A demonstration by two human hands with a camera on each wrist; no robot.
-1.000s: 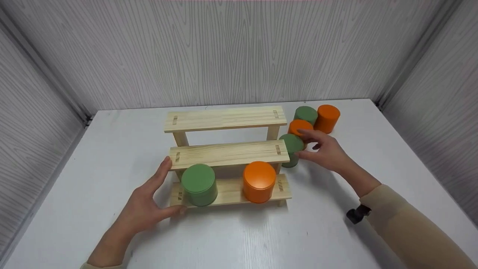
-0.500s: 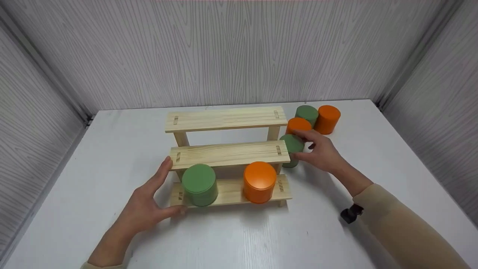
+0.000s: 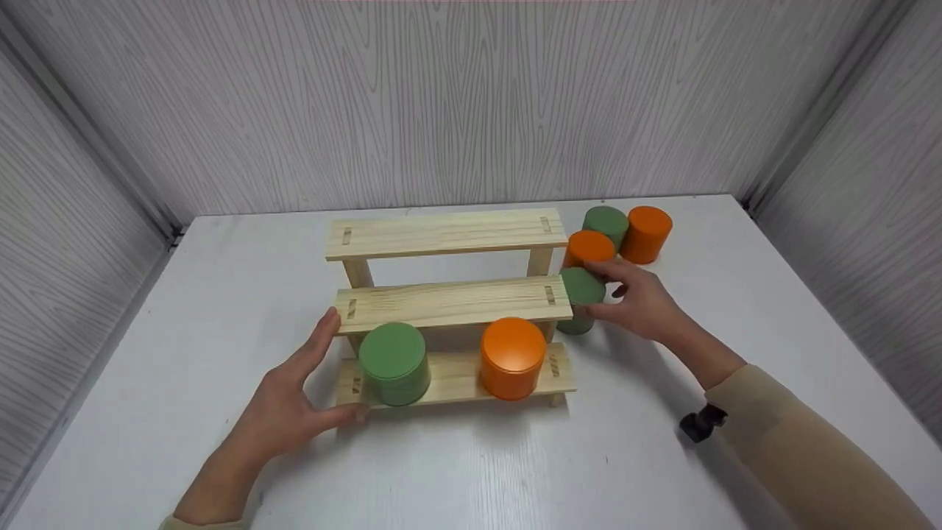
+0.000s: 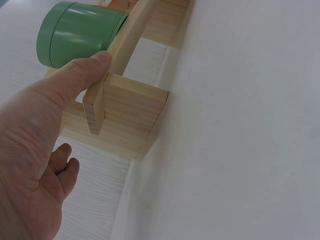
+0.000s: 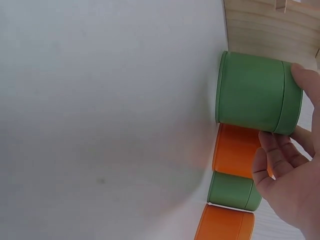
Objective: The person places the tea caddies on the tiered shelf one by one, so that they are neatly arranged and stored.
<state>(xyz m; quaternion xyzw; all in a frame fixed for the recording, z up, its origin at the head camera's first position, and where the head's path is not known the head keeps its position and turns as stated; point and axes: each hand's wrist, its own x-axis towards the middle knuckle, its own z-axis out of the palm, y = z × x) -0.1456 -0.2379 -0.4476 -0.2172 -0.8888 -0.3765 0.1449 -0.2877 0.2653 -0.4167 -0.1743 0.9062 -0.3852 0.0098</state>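
Observation:
At the left end of a three-tier wooden rack (image 3: 449,303), my left hand (image 3: 283,405) is spread, its index finger by the middle tier and its thumb touching the bottom tier. In the left wrist view that thumb presses the wooden edge beside a green can (image 4: 82,32). My right hand (image 3: 636,298) grips a green can (image 3: 583,287) just right of the rack. The right wrist view has the thumb at the lid of this can (image 5: 252,92) and fingers against its side. On the bottom tier stand a green can (image 3: 394,361) and an orange can (image 3: 513,357).
Behind the gripped can stand an orange can (image 3: 589,245), a green can (image 3: 606,221) and another orange can (image 3: 647,234), close together on the white table (image 3: 456,471). Grey wood-patterned panels (image 3: 456,103) enclose the back and both sides.
My right hand moved left onto the green can beside the rack, then slightly back right with it. The orange can behind it sits slightly farther left and back. My left hand has stayed in place.

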